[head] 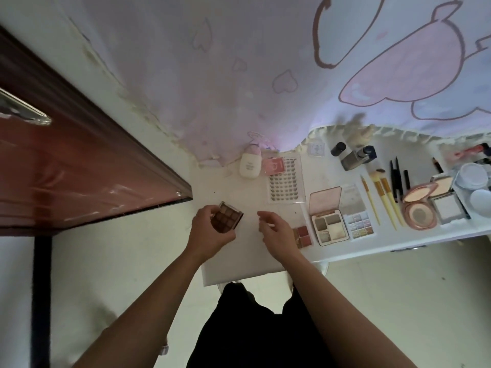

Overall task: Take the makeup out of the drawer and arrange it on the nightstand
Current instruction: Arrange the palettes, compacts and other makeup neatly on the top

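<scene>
Over the left part of the desk: the left grip [210, 232] is curled round a brown eyeshadow palette [225, 217], which is open with its pans facing up. Whether it rests on the white desk [247, 256] or is held just above it, I cannot tell.
Right grip [279, 232]: it hovers near the palette without touching it, fingers loosely bent and holding nothing.
Beside the right grip: a small red-toned palette [303, 235] lies flat, partly hidden by the wrist.
Front row, further right: an open palette with a pink lid [328, 216] lies just beside a pastel palette [357, 216].
Middle of the desk: a clear lash tray [285, 181] lies flat, with a pink square case [273, 166] on its far left corner.
Back left: a white bottle with a pink cap [249, 163] lies just beside the pink case.
Back centre: a grey bottle with a dark cap [357, 156] lies tilted near a small black-capped bottle [338, 149].
Right of the palettes: yellow-handled brushes [385, 197] and black pencils [396, 176] lie roughly side by side.
Far right: an open round pink compact [419, 205] touches a square pale compact [447, 205], with white round jars [474, 176] behind them.
Behind the desk: a pale cartoon-print cloth [239, 62] hangs down to the desk's back edge.
Left of the desk: a red-brown door [66, 168].
</scene>
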Available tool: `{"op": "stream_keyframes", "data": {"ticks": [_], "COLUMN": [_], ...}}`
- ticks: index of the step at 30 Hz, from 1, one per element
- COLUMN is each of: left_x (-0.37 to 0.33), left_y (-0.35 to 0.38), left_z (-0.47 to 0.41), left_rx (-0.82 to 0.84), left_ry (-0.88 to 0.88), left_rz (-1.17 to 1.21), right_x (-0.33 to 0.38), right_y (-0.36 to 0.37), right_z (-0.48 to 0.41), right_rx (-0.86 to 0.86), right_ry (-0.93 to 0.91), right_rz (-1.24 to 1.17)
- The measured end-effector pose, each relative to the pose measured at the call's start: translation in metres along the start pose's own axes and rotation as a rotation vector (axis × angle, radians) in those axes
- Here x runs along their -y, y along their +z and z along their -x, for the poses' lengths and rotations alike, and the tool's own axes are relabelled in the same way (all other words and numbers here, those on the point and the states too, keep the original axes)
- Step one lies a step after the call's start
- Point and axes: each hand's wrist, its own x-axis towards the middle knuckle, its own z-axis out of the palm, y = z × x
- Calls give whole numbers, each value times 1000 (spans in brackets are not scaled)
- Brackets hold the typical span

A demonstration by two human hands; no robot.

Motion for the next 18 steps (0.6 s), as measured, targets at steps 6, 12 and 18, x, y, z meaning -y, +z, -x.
{"op": "stream_keyframes", "data": {"ticks": [6,12,18], "left_x": [-29,-50,-69], "left_y": [-19,-30,-28], "left_z": [17,26,32], "left_rx": [117,251,301], "left_ry": [88,7,10], "left_rz": [217,629,739], "right_x": [36,47,55], "right_y": [-13,-27,-39], "right_z": [14,24,35], "right_rx": [149,136,160], "right_ry": [-80,-164,-219], "right_rz": [-266,-212,-383]}}
